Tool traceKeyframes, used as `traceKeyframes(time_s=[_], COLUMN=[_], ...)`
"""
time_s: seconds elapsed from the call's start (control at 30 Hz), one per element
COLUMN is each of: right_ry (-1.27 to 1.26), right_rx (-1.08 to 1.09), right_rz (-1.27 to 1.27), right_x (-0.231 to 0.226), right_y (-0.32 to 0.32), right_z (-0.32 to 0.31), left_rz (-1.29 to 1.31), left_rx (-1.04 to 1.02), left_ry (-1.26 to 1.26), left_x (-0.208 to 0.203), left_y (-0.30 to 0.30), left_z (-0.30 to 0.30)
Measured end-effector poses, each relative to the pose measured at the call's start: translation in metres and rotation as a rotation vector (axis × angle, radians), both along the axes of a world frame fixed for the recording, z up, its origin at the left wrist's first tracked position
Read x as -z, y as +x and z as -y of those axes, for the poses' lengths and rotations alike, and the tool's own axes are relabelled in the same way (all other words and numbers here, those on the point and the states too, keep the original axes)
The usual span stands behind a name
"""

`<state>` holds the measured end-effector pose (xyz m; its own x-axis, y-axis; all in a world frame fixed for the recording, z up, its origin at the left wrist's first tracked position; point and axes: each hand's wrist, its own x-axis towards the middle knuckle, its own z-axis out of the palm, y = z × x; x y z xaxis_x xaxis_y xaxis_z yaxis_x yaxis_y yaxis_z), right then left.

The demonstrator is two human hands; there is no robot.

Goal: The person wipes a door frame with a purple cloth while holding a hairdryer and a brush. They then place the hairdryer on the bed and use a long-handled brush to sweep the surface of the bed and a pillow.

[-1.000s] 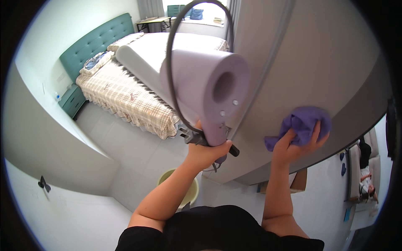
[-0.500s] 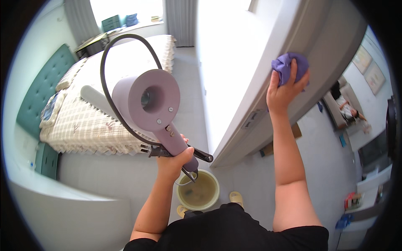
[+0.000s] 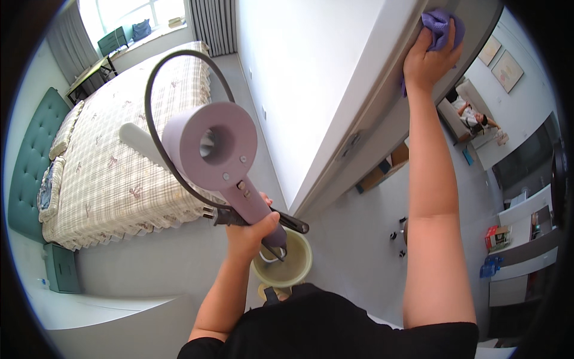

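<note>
Gripping 1 cloth (image 3: pixel 441 25), right hand (image 3: pixel 430 63) hugs doorframe edge (image 3: pixel 382 99) (open floor (image 3: pixel 353 251) below).

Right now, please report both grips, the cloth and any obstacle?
Left grip: holding hair dryer. Right grip: purple cloth, against door frame. Possible obstacle: pale green tub below.

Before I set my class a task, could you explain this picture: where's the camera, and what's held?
No machine here: these are the wearer's own bare hands, seen from a fisheye camera on the head, which bends straight edges. The left hand grips a pale purple hair dryer; a dark cord loops above it, and a long pale thing, partly hidden, sticks out behind. The right hand holds a bunched purple cloth against the door frame. A basin stands on the floor, and a bed is at the left.
</note>
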<state>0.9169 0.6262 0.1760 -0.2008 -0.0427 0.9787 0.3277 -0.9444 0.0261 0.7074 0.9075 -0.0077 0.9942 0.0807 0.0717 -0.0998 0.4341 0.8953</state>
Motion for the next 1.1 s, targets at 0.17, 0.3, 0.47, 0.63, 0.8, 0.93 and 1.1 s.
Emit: traceKeyframes(time_s=[0.17,0.3,0.47,0.63,0.8,0.93,1.1], right_ry=[-0.059,-0.134,-0.169,-0.192,-0.197,-0.089,-0.099], right_rx=[0.038,0.049,0.080,0.100,0.093,0.150,0.156], right_rz=[-0.005,0.020,0.025,0.069,0.067,-0.009,-0.026], right_x=[0.028,0.045,0.047,0.047,0.046,0.051,0.049], right_y=[-0.001,-0.004,-0.001,0.002,0.008,0.007,0.004], right_z=[0.006,0.006,0.014,0.014,0.030,0.020,0.024], left_rz=[-0.062,-0.029,-0.062,-0.124,-0.073,-0.087,-0.093], left_rx=[0.059,0.103,0.094,0.089,0.120,0.094,0.119], left_ry=[-0.006,0.006,-0.005,-0.008,0.057,0.038,0.135], left_x=[0.002,0.005,0.006,0.007,0.007,0.006,-0.003], left_y=[0.006,0.007,0.005,0.000,-0.005,-0.011,-0.012], left_z=[0.003,0.005,0.005,-0.006,-0.011,-0.019,-0.025])
